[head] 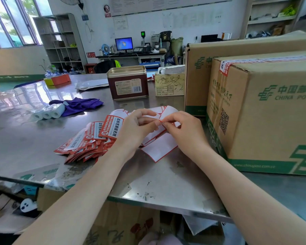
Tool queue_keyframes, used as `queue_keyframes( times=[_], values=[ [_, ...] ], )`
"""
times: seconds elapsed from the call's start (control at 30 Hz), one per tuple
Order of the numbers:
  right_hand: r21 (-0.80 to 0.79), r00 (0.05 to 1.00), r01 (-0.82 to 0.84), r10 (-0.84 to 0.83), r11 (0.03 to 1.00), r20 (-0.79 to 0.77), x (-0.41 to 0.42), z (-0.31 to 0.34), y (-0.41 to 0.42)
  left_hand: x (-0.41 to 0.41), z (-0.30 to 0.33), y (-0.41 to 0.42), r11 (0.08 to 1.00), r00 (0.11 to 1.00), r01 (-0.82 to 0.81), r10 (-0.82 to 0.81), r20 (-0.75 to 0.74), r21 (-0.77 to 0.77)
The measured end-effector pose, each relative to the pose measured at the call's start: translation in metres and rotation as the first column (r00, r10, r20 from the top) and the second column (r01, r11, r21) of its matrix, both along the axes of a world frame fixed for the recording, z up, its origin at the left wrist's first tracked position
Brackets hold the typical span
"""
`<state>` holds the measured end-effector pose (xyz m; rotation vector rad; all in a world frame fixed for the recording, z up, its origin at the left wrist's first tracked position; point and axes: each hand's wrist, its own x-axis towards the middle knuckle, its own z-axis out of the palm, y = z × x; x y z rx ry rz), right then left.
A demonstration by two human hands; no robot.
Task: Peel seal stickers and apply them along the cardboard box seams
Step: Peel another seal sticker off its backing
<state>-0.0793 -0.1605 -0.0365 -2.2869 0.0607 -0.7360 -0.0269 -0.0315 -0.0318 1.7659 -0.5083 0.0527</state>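
Note:
A heap of red-and-white seal stickers (88, 140) lies on the steel table. My left hand (136, 128) holds one seal sticker (111, 127) above the heap. My right hand (182, 128) pinches the red edge of that sticker at its corner, fingertips touching those of the left hand. Peeled white backing sheets (161, 147) lie under and behind both hands. A China Post cardboard box (265, 110) stands at the right, with a red seal sticker (224, 67) stuck over its top front edge along the taped seam.
A second, taller cardboard box (198, 80) stands behind the first. A brown tin (127, 84) and a small scribbled carton (170, 84) sit at mid-table. A purple cloth (78, 105) and paper rolls (48, 113) lie at the left. The table's front edge (166, 207) runs below my forearms.

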Motion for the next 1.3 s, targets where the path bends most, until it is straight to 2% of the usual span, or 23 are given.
queue_keyframes(
  times=[0.8, 1.0, 1.3],
  values=[
    [-0.024, 1.0, 0.013, -0.012, 1.0, 0.022, 0.0, -0.0012, -0.0005, -0.0035, 0.0016, 0.0009, 0.997, 0.998, 0.055, -0.056, -0.034, -0.051],
    [-0.079, 0.999, 0.027, -0.025, 0.997, 0.02, -0.0018, -0.0009, -0.0001, -0.0042, 0.002, -0.0004, 0.999, 0.999, 0.018, -0.019, -0.046, -0.034],
    [-0.06, 1.0, 0.0, 0.0, 0.998, 0.01, -0.0037, 0.0018, 0.0033, -0.003, 0.0019, -0.0006, 0.999, 0.999, 0.006, -0.007, -0.048, -0.034]
  ],
)
